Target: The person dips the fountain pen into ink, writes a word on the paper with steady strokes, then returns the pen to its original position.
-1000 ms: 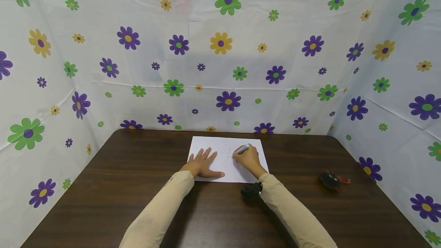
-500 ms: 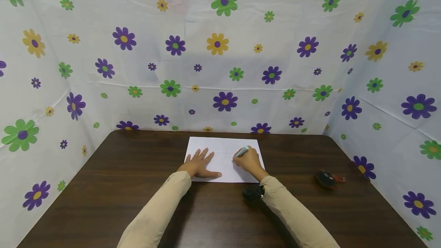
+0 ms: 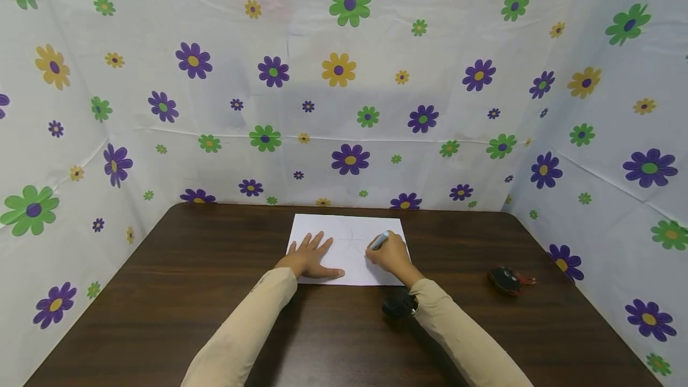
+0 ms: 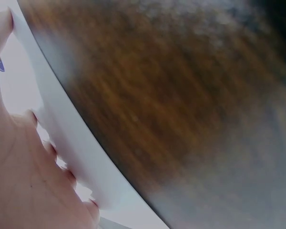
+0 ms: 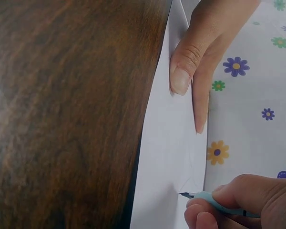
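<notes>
A sheet of white paper [image 3: 344,273] lies on the dark wooden table. My left hand [image 3: 309,258] rests on its left part, fingers spread and thumb pointing right. In my right hand [image 3: 392,254], thumb and fingers pinch a light blue pen [image 5: 219,202], whose dark tip is at the paper in the right wrist view. Thin drawn lines [image 3: 352,239] form a cross on the sheet, with a slanting line running from it toward the pen. Part of the pen is hidden by the right fingers.
A dark rounded object with a reddish-orange part [image 3: 507,280] lies on the right side of the brown table [image 3: 161,291]. A black device [image 3: 398,304] is at my right wrist. A white flower-patterned cloth [image 3: 301,94] surrounds the table's back and sides.
My right hand has moved with the pen to the right and toward me, away from the cross, and a slanting line now shows. My left hand stays on the paper. The head view has shifted slightly.
</notes>
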### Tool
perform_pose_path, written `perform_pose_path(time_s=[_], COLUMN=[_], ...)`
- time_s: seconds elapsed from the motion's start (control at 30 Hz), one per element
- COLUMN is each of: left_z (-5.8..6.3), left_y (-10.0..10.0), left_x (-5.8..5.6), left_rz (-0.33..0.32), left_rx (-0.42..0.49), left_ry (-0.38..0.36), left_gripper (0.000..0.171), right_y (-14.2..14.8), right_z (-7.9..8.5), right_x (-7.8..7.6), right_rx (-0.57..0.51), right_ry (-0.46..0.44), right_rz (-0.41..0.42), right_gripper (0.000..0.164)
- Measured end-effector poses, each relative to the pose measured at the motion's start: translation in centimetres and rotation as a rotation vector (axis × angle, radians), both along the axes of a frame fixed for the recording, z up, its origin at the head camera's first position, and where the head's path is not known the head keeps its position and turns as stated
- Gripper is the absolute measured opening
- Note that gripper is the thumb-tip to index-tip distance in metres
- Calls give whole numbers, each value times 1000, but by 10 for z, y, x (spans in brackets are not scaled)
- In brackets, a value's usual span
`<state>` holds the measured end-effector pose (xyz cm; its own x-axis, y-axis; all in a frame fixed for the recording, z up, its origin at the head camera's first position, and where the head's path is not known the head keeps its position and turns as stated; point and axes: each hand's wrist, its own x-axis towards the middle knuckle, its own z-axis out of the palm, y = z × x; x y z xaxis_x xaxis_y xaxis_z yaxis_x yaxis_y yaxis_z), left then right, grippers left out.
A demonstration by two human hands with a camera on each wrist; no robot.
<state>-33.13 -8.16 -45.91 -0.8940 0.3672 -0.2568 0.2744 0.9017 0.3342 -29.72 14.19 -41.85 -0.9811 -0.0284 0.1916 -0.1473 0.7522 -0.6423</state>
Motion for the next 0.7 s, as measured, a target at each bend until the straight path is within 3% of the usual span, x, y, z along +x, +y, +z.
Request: perform_pose_path(time_s=[0.23,0.7], left_z=[3,1], left_y=[0,1], left_x=[3,1], left_rz=[2,3], left_rx=[2,-8], left_ry=[-3,3], left_gripper=[104,104], right_y=[5,3], right_z=[0,3], right_x=[4,2], right_rx=[13,48], right_ry=[25,-49], right_rz=[48,12], right_gripper=[8,9])
